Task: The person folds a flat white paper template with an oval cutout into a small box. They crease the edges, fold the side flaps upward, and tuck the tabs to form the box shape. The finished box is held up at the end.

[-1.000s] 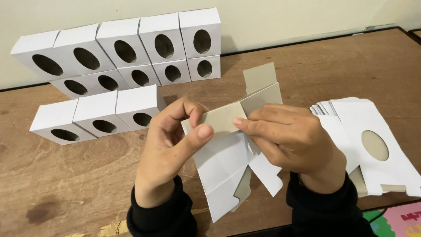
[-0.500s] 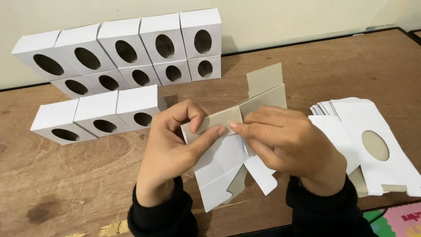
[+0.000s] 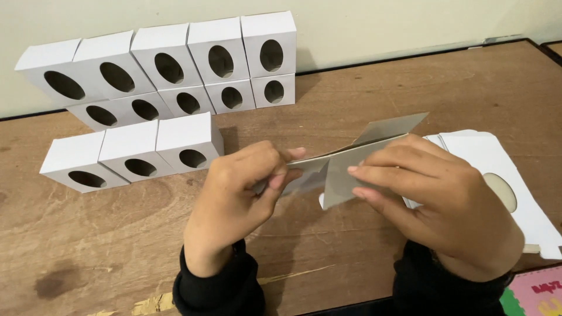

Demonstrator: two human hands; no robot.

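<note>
I hold a flat cardboard box blank (image 3: 351,161), white outside and grey inside, above the wooden table (image 3: 363,88). My left hand (image 3: 240,199) pinches its left end between thumb and fingers. My right hand (image 3: 439,199) grips its right part, fingers laid over a grey panel, and one grey flap sticks up and to the right. Most of the blank is hidden behind my hands.
Folded white boxes with oval holes stand in a two-level row (image 3: 175,64) against the wall, with three more (image 3: 134,149) in front. A stack of flat white blanks (image 3: 509,175) lies at the right. A pink and green mat corner (image 3: 535,295) shows at bottom right.
The blank has been turned up from hanging downward to nearly edge-on, its lower white panels no longer showing. Both hands have shifted slightly around it and still hold it.
</note>
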